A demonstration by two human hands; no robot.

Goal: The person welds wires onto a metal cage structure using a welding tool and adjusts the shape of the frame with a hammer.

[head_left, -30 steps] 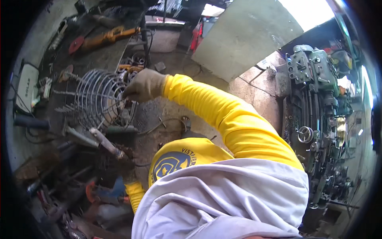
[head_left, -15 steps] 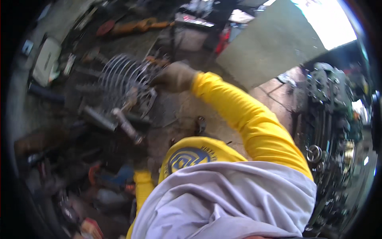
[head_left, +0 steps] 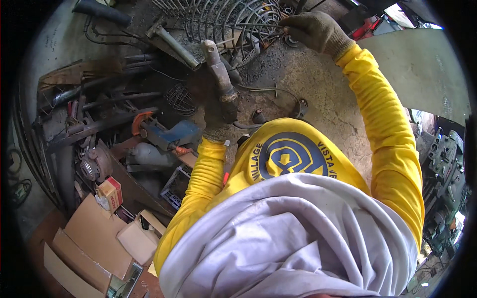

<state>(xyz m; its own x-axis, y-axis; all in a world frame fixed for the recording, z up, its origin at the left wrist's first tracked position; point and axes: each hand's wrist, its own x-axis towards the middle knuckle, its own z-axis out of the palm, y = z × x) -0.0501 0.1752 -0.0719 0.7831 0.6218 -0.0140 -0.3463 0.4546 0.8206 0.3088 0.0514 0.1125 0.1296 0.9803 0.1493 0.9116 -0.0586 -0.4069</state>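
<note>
My right hand (head_left: 318,36), in a brownish work glove, is at the upper middle. Its fingers are closed on the edge of a round wire fan guard (head_left: 216,22), whose curved metal rings spread away to the left. Lower and left of it, my gloved left hand (head_left: 214,115) is partly in shadow. It is wrapped round the lower end of a thick metal rod (head_left: 218,72), worn and dirty, with a holed, flattened tip pointing up and away. The grip's fingers are hard to make out. Beyond the rod lies a grey metal tube (head_left: 176,47).
Left are a blue and orange tool (head_left: 171,134), metal bars (head_left: 84,130), a plastic crate (head_left: 176,186) and opened cardboard boxes (head_left: 94,233). A hose (head_left: 283,92) crosses the stained floor (head_left: 328,99). A pale sheet (head_left: 427,69) and machine parts (head_left: 442,164) stand right.
The view has swung, so the fan guard now sits higher in the picture. My right hand stays at the guard's edge. The rod and my left arm show more clearly.
</note>
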